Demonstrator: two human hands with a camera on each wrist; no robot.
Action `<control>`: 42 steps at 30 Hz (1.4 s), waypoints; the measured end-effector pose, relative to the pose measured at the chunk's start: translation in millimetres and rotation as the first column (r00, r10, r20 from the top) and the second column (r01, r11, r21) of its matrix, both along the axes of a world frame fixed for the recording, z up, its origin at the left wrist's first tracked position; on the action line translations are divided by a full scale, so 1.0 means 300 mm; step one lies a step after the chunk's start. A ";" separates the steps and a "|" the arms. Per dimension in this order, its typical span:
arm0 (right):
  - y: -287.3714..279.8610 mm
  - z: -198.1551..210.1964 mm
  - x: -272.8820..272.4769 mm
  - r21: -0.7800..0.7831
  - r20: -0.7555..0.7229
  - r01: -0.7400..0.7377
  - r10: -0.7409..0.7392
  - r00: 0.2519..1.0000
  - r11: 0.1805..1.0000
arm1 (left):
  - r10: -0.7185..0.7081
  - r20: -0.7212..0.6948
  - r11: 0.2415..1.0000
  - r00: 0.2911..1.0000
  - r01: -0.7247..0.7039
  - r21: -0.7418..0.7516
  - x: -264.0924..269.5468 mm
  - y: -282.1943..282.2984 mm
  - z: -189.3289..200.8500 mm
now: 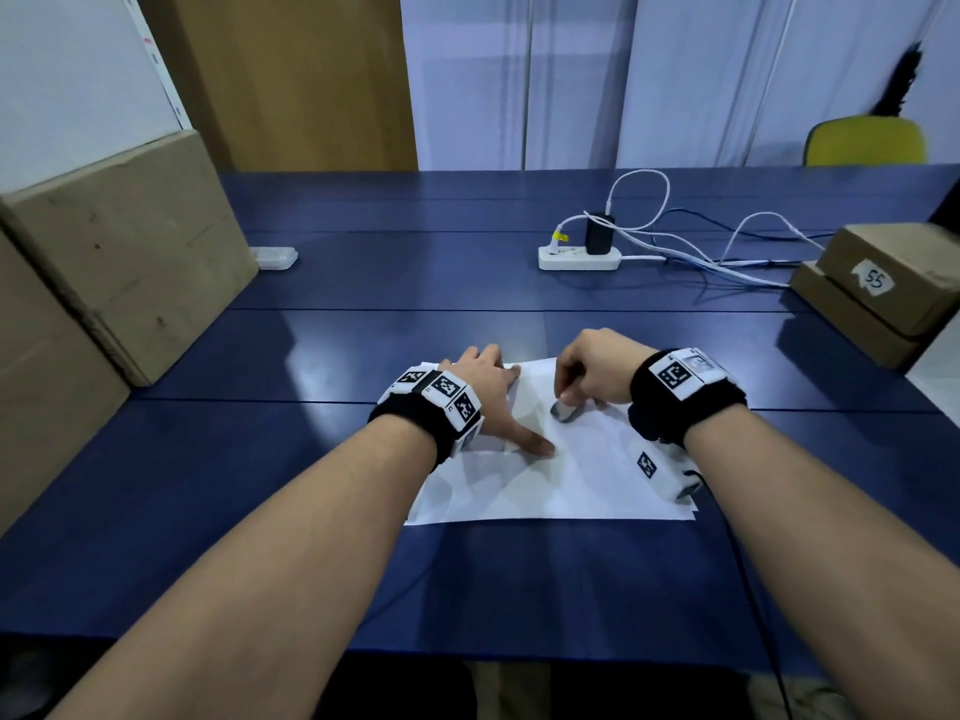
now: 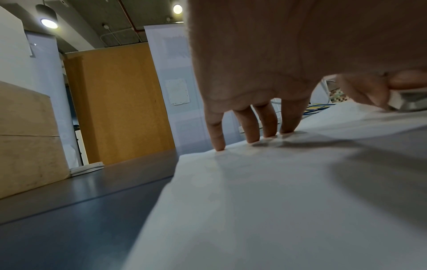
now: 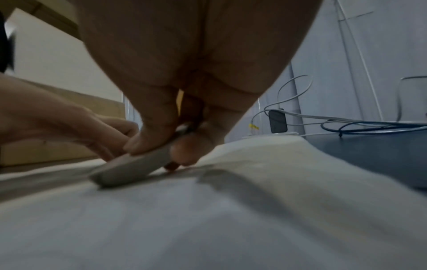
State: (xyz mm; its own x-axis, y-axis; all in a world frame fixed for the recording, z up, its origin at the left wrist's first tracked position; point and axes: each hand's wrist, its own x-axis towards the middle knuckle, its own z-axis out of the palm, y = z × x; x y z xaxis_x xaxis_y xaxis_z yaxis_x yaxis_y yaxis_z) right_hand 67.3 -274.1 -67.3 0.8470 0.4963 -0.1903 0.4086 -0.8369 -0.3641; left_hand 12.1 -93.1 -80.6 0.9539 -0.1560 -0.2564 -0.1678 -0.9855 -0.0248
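Left hand [image 1: 483,387] pins paper [image 1: 571,485] at edge; right hand [image 1: 597,366] grips grey tool [image 1: 563,412].

A dark blue surface [image 1: 363,262] carries cardboard boxes [image 1: 119,241] at nine o'clock. A wooden panel [image 1: 301,80] stands at eleven, pale curtains [image 1: 571,80] at twelve, a yellow chair [image 1: 865,142] at two. Round ceiling lamps [image 2: 49,23] glow overhead.

- head cam: high, facing forward-down over the table [image 1: 208,433]; whole sheet [image 1: 571,485] in frame.
- left wrist cam: skims the sheet, tight under left hand [image 2: 289,54], facing forward.
- right wrist cam: same, under right hand [image 3: 196,54].
- all three share the sheet.
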 end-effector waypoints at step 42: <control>0.009 0.019 0.018 -0.035 -0.015 -0.042 0.041 0.999 0.999 | -0.007 -0.005 1.000 1.000 0.007 -0.009 0.003 0.005 -0.004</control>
